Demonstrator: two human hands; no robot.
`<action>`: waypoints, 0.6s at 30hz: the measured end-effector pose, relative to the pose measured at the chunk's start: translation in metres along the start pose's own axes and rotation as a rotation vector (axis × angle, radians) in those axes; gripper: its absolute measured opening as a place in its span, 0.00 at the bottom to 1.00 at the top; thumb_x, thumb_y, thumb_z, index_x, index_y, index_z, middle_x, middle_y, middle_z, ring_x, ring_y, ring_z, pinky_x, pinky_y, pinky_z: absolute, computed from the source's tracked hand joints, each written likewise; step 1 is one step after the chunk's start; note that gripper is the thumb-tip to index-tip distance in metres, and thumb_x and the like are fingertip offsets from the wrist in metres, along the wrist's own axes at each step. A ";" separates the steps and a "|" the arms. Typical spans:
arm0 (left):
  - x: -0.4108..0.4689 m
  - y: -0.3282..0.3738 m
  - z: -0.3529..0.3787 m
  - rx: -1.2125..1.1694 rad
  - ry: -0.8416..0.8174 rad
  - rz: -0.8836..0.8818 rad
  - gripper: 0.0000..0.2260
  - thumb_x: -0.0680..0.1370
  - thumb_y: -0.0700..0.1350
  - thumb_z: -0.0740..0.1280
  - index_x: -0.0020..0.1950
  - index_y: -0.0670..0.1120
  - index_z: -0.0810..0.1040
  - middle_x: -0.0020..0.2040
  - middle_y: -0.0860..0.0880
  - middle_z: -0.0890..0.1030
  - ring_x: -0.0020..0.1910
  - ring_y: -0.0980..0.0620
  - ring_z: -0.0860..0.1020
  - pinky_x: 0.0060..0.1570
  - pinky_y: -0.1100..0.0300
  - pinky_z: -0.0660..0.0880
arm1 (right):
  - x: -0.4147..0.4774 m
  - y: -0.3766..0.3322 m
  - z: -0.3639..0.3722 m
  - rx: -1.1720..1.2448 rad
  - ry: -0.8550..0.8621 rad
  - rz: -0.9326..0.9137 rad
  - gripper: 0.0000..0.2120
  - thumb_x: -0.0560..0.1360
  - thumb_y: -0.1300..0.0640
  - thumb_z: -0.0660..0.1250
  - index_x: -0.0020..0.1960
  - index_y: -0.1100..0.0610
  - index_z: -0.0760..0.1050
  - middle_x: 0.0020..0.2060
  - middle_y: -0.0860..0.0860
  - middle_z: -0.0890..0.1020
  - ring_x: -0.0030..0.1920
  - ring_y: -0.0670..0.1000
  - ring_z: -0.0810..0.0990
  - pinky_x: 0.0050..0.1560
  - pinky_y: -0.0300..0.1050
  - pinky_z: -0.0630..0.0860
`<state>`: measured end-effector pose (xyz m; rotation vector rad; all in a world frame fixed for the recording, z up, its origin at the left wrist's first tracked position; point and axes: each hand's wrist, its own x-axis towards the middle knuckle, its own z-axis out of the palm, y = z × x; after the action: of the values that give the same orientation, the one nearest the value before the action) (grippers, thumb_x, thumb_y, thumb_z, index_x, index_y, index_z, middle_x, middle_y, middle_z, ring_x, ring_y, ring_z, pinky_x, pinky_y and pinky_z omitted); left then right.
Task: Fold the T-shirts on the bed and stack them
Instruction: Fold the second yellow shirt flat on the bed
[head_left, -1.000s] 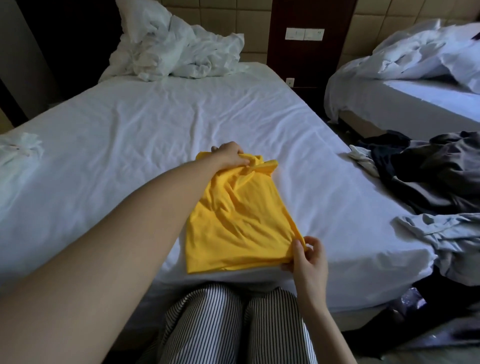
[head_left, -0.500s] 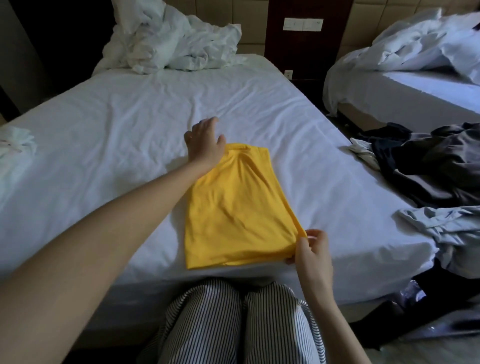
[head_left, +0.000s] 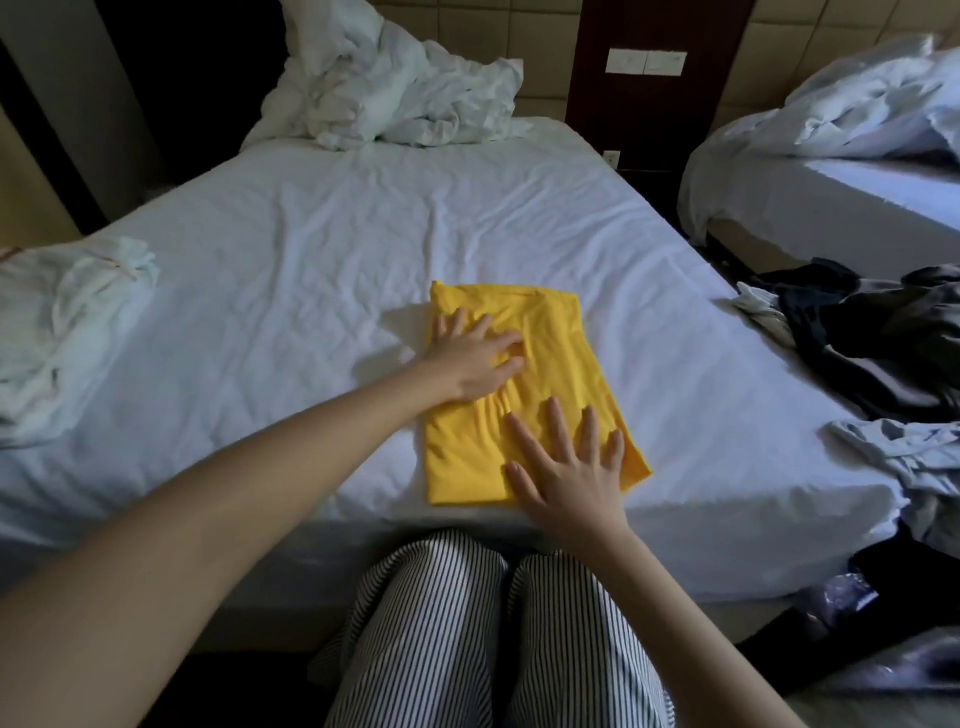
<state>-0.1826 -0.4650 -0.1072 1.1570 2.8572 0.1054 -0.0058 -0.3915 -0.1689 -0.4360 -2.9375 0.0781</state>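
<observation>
the yellow t-shirt (head_left: 563, 332) lies folded into a narrow oblong near the front edge of the bed (head_left: 311, 249), its near end close to the mattress lip. the left hand (head_left: 475, 364) rests flat on its upper half, fingers straight and spread, gripping nothing. the right hand (head_left: 566, 478) lies flat on the lower right corner, fingers splayed wide, also gripping nothing. creases bunch between the two palms. that looks like the risk to me: if either palm drags sideways, the layers could slide apart and skew the fold. a push toward the knees could tip the near end off the bed. a heap of dark clothes (head_left: 872, 338) and a pale garment (head_left: 909, 452) wait unfolded by the bed's right edge.
</observation>
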 end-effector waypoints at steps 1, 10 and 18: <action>0.008 0.007 0.001 -0.013 -0.033 0.005 0.24 0.79 0.65 0.49 0.75 0.65 0.53 0.79 0.49 0.47 0.75 0.35 0.44 0.70 0.37 0.40 | 0.001 0.000 0.001 0.002 -0.007 -0.004 0.28 0.77 0.35 0.37 0.72 0.40 0.61 0.71 0.57 0.68 0.68 0.71 0.64 0.61 0.74 0.60; 0.074 0.019 0.009 -0.121 -0.153 -0.173 0.30 0.74 0.72 0.46 0.75 0.66 0.44 0.78 0.55 0.41 0.73 0.31 0.38 0.64 0.26 0.38 | 0.005 0.004 0.007 -0.013 0.024 -0.018 0.27 0.78 0.35 0.38 0.73 0.40 0.58 0.71 0.56 0.67 0.69 0.70 0.63 0.64 0.71 0.53; -0.028 0.021 0.031 -0.094 0.065 -0.075 0.24 0.81 0.61 0.47 0.76 0.61 0.51 0.79 0.52 0.48 0.76 0.41 0.46 0.73 0.43 0.41 | 0.012 0.008 -0.036 0.114 -0.128 0.012 0.38 0.64 0.29 0.31 0.71 0.33 0.57 0.75 0.44 0.58 0.74 0.57 0.55 0.69 0.57 0.54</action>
<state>-0.1461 -0.4682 -0.1360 1.0473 2.9121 0.2753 -0.0086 -0.3794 -0.1320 -0.4472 -3.0352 0.2833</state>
